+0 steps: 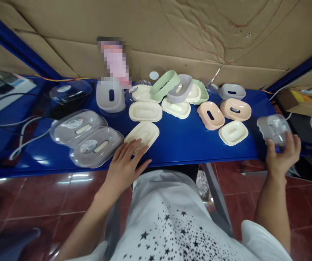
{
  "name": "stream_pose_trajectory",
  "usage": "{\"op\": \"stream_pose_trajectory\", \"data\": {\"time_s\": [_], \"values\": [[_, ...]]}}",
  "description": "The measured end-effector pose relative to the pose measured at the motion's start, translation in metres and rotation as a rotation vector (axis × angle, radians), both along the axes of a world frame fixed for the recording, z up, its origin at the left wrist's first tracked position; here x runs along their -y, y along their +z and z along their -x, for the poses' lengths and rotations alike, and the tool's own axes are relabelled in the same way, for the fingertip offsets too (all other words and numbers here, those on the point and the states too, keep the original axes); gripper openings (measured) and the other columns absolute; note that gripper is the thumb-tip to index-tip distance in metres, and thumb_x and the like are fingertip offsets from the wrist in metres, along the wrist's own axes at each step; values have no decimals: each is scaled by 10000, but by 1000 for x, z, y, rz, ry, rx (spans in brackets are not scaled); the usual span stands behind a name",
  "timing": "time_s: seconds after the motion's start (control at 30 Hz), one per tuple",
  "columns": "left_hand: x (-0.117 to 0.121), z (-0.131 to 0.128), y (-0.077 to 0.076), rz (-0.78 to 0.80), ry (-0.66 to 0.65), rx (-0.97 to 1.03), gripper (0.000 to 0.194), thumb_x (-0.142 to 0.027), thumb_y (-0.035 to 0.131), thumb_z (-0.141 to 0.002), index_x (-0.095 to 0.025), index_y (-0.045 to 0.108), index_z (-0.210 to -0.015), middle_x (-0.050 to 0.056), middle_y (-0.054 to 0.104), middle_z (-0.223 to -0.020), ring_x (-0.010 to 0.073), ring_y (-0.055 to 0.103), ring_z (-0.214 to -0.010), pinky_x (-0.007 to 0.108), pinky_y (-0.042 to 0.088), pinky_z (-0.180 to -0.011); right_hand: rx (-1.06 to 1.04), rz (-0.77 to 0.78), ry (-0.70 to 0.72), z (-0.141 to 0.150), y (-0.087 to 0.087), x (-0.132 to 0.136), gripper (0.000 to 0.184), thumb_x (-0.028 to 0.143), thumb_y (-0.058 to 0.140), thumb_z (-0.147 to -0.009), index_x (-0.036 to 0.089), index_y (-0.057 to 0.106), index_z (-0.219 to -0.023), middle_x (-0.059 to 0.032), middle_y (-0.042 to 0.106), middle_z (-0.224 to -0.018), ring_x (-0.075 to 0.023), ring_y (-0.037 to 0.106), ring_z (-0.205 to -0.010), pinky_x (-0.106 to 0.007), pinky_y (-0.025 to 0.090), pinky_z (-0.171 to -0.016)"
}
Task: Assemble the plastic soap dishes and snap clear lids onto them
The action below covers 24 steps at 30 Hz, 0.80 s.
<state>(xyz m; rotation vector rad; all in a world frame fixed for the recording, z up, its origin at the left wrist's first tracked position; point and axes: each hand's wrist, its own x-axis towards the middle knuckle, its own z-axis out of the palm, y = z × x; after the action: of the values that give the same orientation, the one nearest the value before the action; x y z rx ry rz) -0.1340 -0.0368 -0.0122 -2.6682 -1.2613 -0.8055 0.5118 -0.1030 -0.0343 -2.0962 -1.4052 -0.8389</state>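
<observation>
Blue table [177,145] beneath, the left hand [124,163] rests splayed on a cream tray [148,131]; the right hand [282,156] grips a clear cover [273,127].

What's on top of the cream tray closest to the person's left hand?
The left hand reaches over the near left part of the cream tray. The tray's far right part shows; whatever the hand covers can't be seen.

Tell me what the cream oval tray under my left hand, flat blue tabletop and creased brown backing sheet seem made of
Cream oval tray: probably satin moulded plastic, given its smooth, rounded rim.
Flat blue tabletop: glossy, perhaps painted metal or laminate; it catches reflections.
Brown backing sheet: likely matt cardboard, judging by its creases.
</observation>
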Motion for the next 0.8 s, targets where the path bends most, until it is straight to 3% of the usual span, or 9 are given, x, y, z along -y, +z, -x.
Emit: {"op": "stream_pose_trajectory", "data": {"time_s": [0.1,0.23,0.33,0.43,0.57,0.67,0.73,0.8], "values": [[-2,-3,1,-32,6,-7,451,-329,751,-997,-229,624,-1418,179,697,-1437,375,703,-1307,554,571,-1091,-116,61,5,-10,-14,-10,946,792,677,-867,76,652,-1485,-389,565,-1482,-532,594,-1373,-611,521,-988],[-3,-5,3,-13,6,11,393,-298,728,-1010,-239,633,-1387,165,707,-1425,356,710,-1293,560,547,-1108,-143,128,-18,14,-6,-14,969,739,713,-872,111,556,-1593,-389,430,-1636,-591,419,-1519,-748,423,-1035],[-3,-5,2,5,16,33,351,-264,715,-1016,-250,640,-1358,146,717,-1416,343,717,-1278,571,531,-1121,-42,115,123,62,10,-7,710,576,624,-1005,194,553,-1600,-292,480,-1655,-535,334,-1593,-767,323,-1116],[-4,-7,0,17,32,60,320,-214,702,-1018,-255,652,-1331,127,726,-1404,326,722,-1265,571,521,-1136,6,238,455,131,23,0,387,357,577,-1070,251,690,-1424,-174,698,-1470,-397,586,-1434,-647,302,-1191],[1,-20,2,-12,63,91,353,-154,690,-1005,-231,662,-1348,155,685,-1457,352,650,-1384,602,485,-1190,-21,378,723,225,33,2,289,243,611,-1068,269,719,-1335,-66,800,-1269,-289,722,-1220,-571,282,-1215],[11,-41,8,-11,-52,68,354,-167,685,-1013,-187,661,-1365,173,668,-1474,336,629,-1412,572,479,-1222,-30,428,875,260,40,-6,300,231,602,-1082,274,699,-1362,-56,792,-1297,-259,714,-1240,-500,334,-1181],[17,-56,13,16,-163,29,332,-195,670,-1030,-182,668,-1363,158,667,-1486,312,636,-1405,545,484,-1231,-44,397,807,255,44,-13,342,246,574,-1093,266,667,-1422,-84,753,-1391,-273,680,-1309,-478,366,-1154],[20,-66,15,28,-220,13,311,-219,655,-1045,-188,676,-1354,145,664,-1499,301,633,-1408,539,485,-1236,-52,333,576,236,45,-16,375,289,541,-1104,220,644,-1458,-144,721,-1432,-315,656,-1333,-484,398,-1112]]}}
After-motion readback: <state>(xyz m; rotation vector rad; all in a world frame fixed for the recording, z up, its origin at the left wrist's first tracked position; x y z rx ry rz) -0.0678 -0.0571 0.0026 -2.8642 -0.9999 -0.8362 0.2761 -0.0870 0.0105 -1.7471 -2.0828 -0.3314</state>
